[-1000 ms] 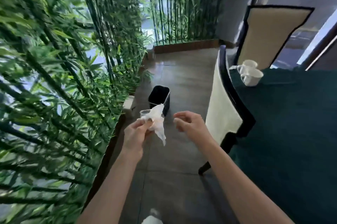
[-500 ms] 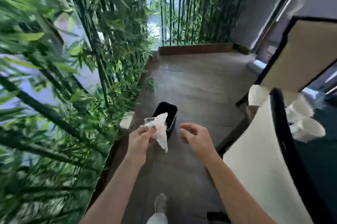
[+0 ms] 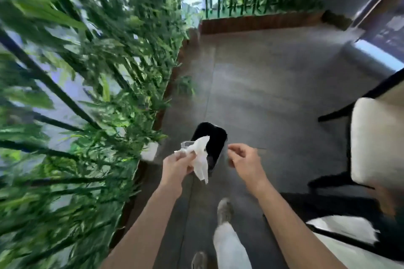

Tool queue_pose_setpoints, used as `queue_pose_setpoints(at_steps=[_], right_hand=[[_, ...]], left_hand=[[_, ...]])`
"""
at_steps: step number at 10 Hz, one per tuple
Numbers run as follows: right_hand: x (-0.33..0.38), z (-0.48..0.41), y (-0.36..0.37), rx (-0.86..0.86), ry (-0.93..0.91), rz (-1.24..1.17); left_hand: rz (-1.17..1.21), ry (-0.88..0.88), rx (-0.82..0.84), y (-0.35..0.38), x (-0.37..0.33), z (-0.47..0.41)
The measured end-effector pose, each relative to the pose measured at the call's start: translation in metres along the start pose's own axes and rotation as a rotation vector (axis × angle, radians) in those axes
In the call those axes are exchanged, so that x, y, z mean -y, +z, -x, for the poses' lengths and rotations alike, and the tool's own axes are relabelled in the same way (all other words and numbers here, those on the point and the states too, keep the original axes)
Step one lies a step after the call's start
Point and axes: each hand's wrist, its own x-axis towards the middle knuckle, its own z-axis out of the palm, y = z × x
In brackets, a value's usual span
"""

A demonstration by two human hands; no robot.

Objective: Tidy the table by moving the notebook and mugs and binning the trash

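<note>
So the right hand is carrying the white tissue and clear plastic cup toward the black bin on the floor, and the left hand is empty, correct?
Not quite: the hands are swapped. The head view shows the left hand with its grip on the white tissue and the clear plastic cup, near the black bin on the floor, while the right hand appears to carry nothing.

Open floor to the bin, hemmed on both sides

The bin stands open-topped on bare floor, nothing over its mouth but the tissue in the left hand. Bamboo crowds close on the left; a chair blocks the right. Wide floor lies clear beyond.
</note>
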Motion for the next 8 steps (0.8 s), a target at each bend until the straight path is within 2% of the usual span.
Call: queue_pose_setpoints(at_steps=[1, 3, 4, 7, 8], right_hand=[[-0.026, -0.064, 0.015, 0.014, 0.045, 0.027], [-0.122, -0.188, 0.065, 0.101, 0.178, 0.118], [-0.161, -0.212, 0.078, 0.089, 0.239, 0.122], [-0.28, -0.274, 0.108, 0.002, 0.375, 0.157], [-0.284, -0.283, 0.111, -0.022, 0.353, 0.24]], left_hand=[[-0.051, -0.056, -0.011, 0.018, 0.011, -0.061], [-0.194, -0.176, -0.001, 0.042, 0.093, -0.214], [-0.298, -0.236, 0.014, 0.048, 0.137, -0.272], [-0.696, -0.284, 0.089, 0.096, 0.205, -0.417], [-0.812, -0.286, 0.105, 0.092, 0.205, -0.429]])
